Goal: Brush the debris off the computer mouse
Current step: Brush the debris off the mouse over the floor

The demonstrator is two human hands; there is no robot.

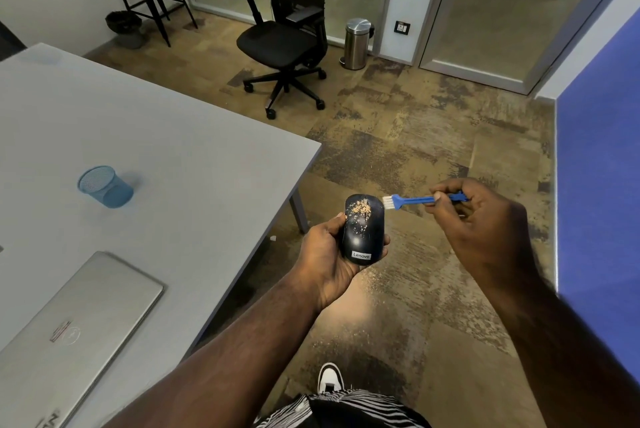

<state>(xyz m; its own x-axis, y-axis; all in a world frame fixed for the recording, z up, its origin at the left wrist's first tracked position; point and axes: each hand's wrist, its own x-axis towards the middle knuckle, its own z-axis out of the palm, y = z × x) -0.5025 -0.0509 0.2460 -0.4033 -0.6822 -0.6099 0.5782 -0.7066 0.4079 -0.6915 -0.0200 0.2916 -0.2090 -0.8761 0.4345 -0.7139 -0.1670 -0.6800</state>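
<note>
A black mouse (363, 232) is being dusted with tan debris (361, 209), and a blue brush (417, 200) with white bristles is being held. A light-blue mesh cup (105, 186) and silver laptop (74, 320) are being carried by the grey table (194, 137), mottled brown carpet (415, 137) below.

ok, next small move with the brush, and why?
Probably sweep the brush left across the mouse: its bristles sit at the right edge, and the debris lies on top. The left hand holds the mouse over the floor.
</note>
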